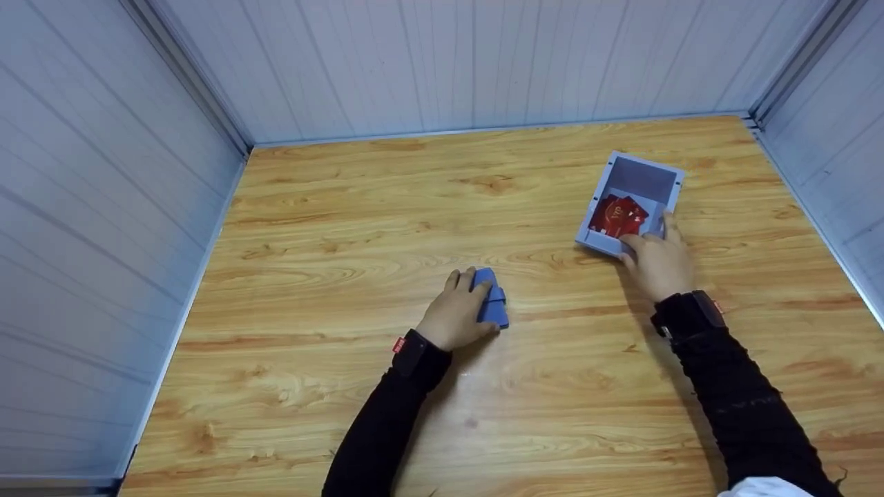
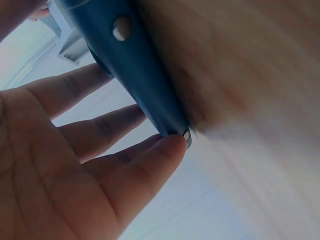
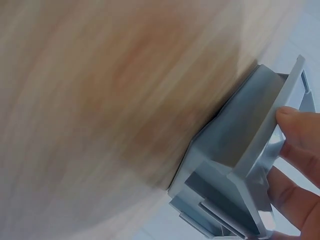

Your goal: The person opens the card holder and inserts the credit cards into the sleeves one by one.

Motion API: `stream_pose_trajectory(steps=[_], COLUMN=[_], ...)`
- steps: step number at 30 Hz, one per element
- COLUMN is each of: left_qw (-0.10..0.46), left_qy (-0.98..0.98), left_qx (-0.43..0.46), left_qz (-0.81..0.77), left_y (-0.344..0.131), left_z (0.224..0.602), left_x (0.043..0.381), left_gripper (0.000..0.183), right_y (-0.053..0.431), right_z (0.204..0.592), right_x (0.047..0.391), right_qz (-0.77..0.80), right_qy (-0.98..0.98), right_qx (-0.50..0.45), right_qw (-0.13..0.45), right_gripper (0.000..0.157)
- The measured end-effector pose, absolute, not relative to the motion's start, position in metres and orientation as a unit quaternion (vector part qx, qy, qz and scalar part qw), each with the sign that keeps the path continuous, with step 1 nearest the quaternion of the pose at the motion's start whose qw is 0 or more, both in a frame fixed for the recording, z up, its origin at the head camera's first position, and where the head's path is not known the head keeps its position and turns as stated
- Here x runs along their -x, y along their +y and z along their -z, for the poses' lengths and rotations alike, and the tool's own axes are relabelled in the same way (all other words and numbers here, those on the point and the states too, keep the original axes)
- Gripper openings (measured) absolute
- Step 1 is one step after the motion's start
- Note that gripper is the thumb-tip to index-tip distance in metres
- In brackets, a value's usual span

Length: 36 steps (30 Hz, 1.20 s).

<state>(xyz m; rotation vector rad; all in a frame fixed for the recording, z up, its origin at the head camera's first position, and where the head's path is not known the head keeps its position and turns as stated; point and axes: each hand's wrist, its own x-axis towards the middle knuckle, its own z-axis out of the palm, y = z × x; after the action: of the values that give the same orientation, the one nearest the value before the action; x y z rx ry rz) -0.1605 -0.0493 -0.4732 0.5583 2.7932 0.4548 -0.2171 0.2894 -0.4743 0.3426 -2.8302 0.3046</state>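
Note:
A blue wallet (image 1: 492,304) with a strap across it lies on the wooden table. My left hand (image 1: 452,314) holds it from the left, thumb at the near end and fingers over the far part. Up close in the left wrist view, the wallet (image 2: 127,60) shows a metal snap. To the right, a grey open box (image 1: 642,166) holds several red cards (image 1: 618,215), one marked "VIP". My right hand (image 1: 659,262) grips the box's near right rim. The right wrist view shows fingers over the edge of the box (image 3: 235,120).
The wooden table (image 1: 311,276) is bounded by a white panel wall (image 1: 428,69) at the back, another panel wall (image 1: 90,207) on the left and one (image 1: 842,152) on the right. The box stands toward the back right.

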Motion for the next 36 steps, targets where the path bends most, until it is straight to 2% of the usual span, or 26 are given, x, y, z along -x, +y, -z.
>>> stream_pose_trajectory(steps=[36], left_qw=[0.131], left_qy=[0.951], left_qx=[-0.252], left_qz=[-0.125], left_y=[-0.025], left_z=[0.476], left_x=[0.157], left_gripper=[0.079], right_y=[0.261], right_z=[0.477], right_x=[0.216], right_qz=[-0.136], right_qy=[-0.964], right_qx=[-0.190], right_qw=[0.127], right_gripper=[0.029])
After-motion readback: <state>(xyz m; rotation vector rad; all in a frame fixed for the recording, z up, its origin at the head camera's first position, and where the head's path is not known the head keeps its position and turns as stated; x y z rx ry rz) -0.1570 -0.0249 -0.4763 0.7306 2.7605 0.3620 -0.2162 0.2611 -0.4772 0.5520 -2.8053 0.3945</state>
